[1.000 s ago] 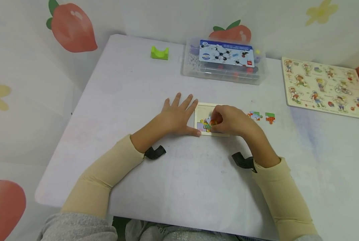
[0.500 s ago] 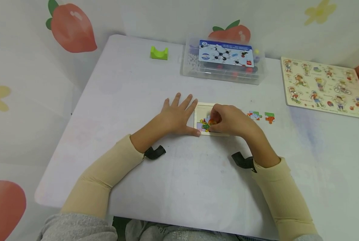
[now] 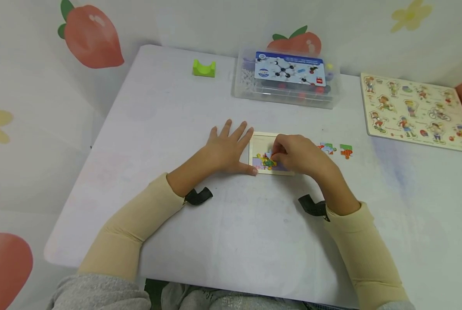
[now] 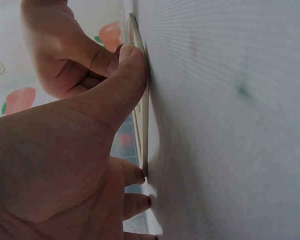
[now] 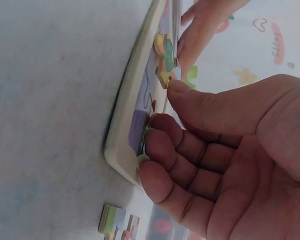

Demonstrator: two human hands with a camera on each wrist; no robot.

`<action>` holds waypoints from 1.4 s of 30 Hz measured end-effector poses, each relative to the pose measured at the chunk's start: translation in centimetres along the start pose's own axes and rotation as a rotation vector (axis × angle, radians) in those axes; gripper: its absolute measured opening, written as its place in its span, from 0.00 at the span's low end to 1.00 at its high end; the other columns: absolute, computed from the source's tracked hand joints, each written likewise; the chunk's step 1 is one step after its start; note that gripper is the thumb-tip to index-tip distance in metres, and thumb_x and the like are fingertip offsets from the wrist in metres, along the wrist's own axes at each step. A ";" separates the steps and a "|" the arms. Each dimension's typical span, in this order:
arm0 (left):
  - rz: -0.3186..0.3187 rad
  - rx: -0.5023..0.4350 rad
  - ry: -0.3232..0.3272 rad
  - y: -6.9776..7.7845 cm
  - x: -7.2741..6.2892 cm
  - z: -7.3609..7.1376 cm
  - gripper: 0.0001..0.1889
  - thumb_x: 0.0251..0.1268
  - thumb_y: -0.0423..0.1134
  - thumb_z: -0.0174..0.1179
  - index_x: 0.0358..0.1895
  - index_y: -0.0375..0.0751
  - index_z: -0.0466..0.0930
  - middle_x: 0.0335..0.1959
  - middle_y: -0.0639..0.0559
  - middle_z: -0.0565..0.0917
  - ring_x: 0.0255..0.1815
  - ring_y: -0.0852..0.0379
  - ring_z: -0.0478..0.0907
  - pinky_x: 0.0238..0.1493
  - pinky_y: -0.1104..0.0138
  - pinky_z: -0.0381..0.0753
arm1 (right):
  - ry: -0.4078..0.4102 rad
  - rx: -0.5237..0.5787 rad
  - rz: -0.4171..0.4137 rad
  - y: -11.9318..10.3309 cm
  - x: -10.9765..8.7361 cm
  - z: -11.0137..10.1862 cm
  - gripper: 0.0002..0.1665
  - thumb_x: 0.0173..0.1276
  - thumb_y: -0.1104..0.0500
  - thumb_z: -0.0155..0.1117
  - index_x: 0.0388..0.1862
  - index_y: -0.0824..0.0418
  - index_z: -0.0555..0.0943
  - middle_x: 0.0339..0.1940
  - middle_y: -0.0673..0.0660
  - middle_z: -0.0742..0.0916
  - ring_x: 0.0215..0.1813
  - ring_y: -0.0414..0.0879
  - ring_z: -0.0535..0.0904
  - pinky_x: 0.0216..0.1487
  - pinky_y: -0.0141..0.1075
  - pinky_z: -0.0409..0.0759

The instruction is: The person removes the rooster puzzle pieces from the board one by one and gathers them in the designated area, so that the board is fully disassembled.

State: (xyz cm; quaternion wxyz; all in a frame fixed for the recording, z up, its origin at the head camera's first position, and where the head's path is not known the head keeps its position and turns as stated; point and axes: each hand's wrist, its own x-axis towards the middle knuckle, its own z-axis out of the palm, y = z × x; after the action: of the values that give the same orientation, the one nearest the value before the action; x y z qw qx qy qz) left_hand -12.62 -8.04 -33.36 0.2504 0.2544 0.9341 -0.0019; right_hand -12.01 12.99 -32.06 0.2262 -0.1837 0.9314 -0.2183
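In the head view a small wooden puzzle tray (image 3: 263,134) lies mid-table, with colourful jigsaw pieces along its lower part. My left hand (image 3: 231,150) spreads its fingers flat at the tray's left side, and its thumb (image 4: 130,70) rests on the near left corner. Over the tray's right half, my right hand (image 3: 302,155) pinches a yellow-and-green puzzle piece (image 5: 166,60) with the thumb; the index fingertip is hidden. That piece stands tilted above the tray floor in the right wrist view. The other right fingers curl against the tray's side.
Right of the tray lie loose puzzle pieces, one blue and red (image 3: 328,148), another green and orange (image 3: 346,151). Farther back stand a clear plastic box (image 3: 289,97) with a molecule label and a green plastic block (image 3: 204,69). A wooden picture board (image 3: 418,113) lies at right.
My right fingertips have lifted slightly and shifted, so more of the purple lower right of the tray shows. My left hand holds its place.
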 end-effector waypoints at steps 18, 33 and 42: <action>-0.002 0.014 -0.003 0.0 0.1 0.1 0.62 0.56 0.81 0.49 0.82 0.48 0.31 0.83 0.47 0.33 0.80 0.34 0.32 0.72 0.37 0.46 | 0.022 -0.166 0.050 0.2 -1.0 0.1 0.08 0.73 0.62 0.64 0.44 0.65 0.76 0.37 0.57 0.84 0.36 0.51 0.77 0.40 0.44 0.76; -0.002 -0.001 -0.001 0.0 0.2 0.2 0.62 0.57 0.80 0.50 0.82 0.48 0.31 0.83 0.46 0.34 0.80 0.34 0.31 0.72 0.36 0.44 | 0.009 -0.066 0.135 3.2 -4.1 -0.9 0.07 0.74 0.63 0.61 0.46 0.65 0.77 0.40 0.58 0.84 0.38 0.52 0.76 0.39 0.44 0.74; 0.003 -0.007 0.002 -0.1 0.2 0.2 0.61 0.57 0.80 0.51 0.82 0.47 0.31 0.83 0.46 0.34 0.80 0.34 0.31 0.72 0.36 0.44 | 0.036 -0.042 0.137 6.2 -5.9 -1.8 0.08 0.72 0.66 0.61 0.46 0.69 0.76 0.41 0.62 0.85 0.40 0.54 0.77 0.42 0.49 0.75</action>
State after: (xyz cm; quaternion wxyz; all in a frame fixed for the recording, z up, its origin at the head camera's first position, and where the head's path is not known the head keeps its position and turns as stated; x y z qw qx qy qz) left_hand -12.70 -8.02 -33.67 0.2503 0.2548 0.9340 0.0021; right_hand -9.49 21.38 -31.62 0.2201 -0.1201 0.9500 -0.1859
